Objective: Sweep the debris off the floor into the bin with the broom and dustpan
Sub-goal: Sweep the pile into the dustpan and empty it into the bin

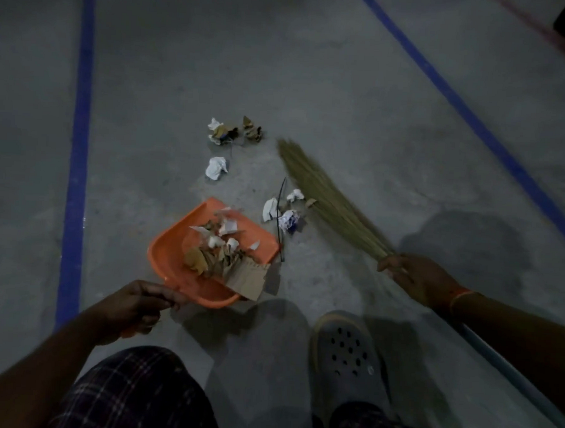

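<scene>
While the left hand (134, 307) grips the orange dustpan (172, 251) full of scraps, the right hand (417, 278) is closed around the broom (324, 196). Paper bits (217, 167) lie on the floor (344, 103) at twelve o'clock, maybe leaves too.

The setting is an indoor utility or industrial-type space, such as a workshop, warehouse bay or test area; the exact type cannot be determined. The floor (312, 85) is bare grey concrete, unfinished and stained, with a darker patch (467, 241) at right. Blue tape lines (80, 140) mark out a rectangular zone on it, a marking typical of work floors. A faint reddish line (535, 27) crosses the upper right corner. Lighting is dim. No furniture or domestic fittings are visible.
</scene>
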The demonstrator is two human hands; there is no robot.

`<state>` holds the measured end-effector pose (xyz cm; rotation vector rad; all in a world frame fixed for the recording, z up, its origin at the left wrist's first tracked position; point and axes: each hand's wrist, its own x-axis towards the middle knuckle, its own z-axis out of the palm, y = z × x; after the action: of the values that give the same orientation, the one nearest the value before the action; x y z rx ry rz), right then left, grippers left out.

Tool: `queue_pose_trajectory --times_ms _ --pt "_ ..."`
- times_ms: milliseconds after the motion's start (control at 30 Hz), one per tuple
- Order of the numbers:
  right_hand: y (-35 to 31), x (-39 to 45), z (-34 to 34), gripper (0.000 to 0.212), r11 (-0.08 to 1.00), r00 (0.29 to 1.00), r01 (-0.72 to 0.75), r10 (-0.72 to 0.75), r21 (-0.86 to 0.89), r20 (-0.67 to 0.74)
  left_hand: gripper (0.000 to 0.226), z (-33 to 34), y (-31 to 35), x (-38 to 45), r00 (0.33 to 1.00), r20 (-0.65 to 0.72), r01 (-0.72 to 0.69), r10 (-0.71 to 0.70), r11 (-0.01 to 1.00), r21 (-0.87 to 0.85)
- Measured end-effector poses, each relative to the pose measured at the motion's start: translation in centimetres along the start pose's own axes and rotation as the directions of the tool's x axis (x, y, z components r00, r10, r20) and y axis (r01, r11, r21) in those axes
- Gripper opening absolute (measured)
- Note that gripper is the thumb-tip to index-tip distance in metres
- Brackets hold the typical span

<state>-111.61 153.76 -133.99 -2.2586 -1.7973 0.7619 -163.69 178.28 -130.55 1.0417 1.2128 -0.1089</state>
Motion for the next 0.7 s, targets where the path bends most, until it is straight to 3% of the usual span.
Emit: queue_pose_trajectory --times_ms 267,700 --pt "-3.0 3.7 1.2 0.027 0.999 0.998 0.046 -0.046 -0.005 0.043 0.03 -0.3 1.2 1.1 0.997 0.07 0.04 -0.045 0.997 0.07" --pt "-6.2 4.9 3.0 0.028 0.958 0.953 0.285 -0.286 0.024 0.101 0.031 1.5 2.6 2.9 0.997 0.077 0.0 -0.001 1.0 0.009"
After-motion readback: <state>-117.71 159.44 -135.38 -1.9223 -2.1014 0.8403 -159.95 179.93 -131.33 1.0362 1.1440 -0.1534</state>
